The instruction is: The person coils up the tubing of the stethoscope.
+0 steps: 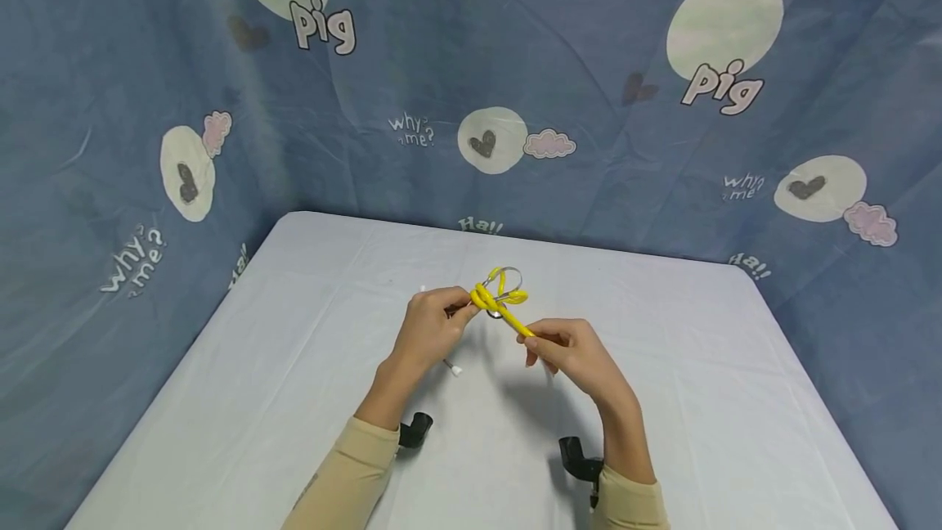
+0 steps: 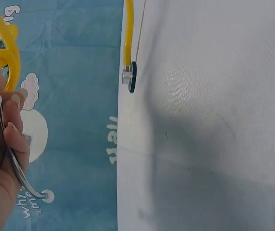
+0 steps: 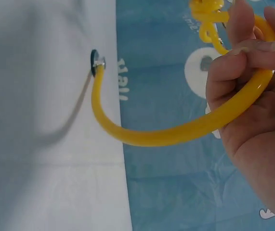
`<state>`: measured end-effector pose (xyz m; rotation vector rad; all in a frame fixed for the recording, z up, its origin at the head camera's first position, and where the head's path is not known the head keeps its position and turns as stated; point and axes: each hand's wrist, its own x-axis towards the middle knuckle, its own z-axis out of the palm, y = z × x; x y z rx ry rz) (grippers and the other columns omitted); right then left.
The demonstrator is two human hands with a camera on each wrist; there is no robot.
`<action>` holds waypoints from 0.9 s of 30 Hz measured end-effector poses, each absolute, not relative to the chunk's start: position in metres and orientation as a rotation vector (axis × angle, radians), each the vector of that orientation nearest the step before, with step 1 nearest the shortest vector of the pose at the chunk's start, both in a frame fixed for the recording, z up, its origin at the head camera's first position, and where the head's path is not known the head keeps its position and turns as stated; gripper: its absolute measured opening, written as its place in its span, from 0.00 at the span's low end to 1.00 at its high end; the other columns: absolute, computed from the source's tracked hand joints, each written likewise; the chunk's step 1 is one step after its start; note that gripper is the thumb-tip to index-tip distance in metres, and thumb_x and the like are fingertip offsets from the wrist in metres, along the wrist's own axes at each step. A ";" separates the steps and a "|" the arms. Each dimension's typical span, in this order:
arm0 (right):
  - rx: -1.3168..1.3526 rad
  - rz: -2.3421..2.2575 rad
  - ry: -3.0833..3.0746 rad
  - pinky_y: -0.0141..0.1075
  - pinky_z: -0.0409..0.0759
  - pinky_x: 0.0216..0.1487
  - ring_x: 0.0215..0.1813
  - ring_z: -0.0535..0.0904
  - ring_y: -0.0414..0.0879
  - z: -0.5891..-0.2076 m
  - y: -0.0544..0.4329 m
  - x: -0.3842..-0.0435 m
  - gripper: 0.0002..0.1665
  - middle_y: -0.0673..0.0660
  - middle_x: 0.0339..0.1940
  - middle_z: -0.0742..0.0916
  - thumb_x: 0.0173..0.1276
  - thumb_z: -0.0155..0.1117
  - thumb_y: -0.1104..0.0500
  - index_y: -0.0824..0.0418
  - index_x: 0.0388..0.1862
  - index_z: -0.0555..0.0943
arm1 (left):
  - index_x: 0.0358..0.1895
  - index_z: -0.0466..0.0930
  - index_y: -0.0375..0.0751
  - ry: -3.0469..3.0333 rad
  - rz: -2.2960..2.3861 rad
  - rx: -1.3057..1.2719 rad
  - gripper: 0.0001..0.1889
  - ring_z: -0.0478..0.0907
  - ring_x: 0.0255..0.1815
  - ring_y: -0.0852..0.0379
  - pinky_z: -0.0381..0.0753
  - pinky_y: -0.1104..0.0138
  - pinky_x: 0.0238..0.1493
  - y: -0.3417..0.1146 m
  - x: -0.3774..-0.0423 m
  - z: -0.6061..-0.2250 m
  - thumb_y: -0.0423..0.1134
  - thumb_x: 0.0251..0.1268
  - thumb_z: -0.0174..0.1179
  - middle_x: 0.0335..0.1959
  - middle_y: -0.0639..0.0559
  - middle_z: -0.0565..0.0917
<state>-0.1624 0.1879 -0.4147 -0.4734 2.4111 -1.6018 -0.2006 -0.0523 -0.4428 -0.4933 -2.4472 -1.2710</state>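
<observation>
A stethoscope with yellow tubing (image 1: 486, 298), looped and tangled in a knot, is held above the table between both hands. My left hand (image 1: 432, 325) grips its metal ear tubes (image 2: 18, 171); one white ear tip (image 2: 47, 196) sticks out below the fingers. To the right, my right hand (image 1: 577, 350) pinches a stretch of the yellow tube between thumb and fingers. From that hand the tube curves round to the round chest piece (image 3: 98, 62), dark-rimmed with a silver stem, which hangs free in both wrist views. Fingers hide part of the knot.
Under the hands lies a white-covered table (image 1: 706, 399). A blue printed curtain (image 1: 412, 47) stands behind its far edge and along the left side. Black curved mounts (image 1: 580, 460) sit at both wrists, close above the tabletop.
</observation>
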 end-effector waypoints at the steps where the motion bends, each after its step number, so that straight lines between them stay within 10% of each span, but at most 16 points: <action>1: -0.483 -1.608 2.410 0.33 0.72 0.26 0.21 0.71 0.42 -0.414 0.189 -0.162 0.08 0.64 0.28 0.87 0.71 0.63 0.57 0.56 0.43 0.86 | 0.30 0.87 0.47 -2.453 -1.273 -0.494 0.04 0.70 0.21 0.61 0.70 0.70 0.23 -0.052 -0.201 -0.443 0.39 0.64 0.67 0.22 0.60 0.82; 27: -0.751 -1.943 2.339 0.40 0.63 0.20 0.21 0.65 0.55 -0.399 0.209 -0.152 0.11 0.56 0.22 0.80 0.70 0.55 0.64 0.64 0.39 0.85 | 0.28 0.85 0.52 -2.672 -1.186 -0.549 0.06 0.71 0.22 0.62 0.71 0.69 0.26 -0.040 -0.198 -0.451 0.42 0.64 0.67 0.22 0.64 0.81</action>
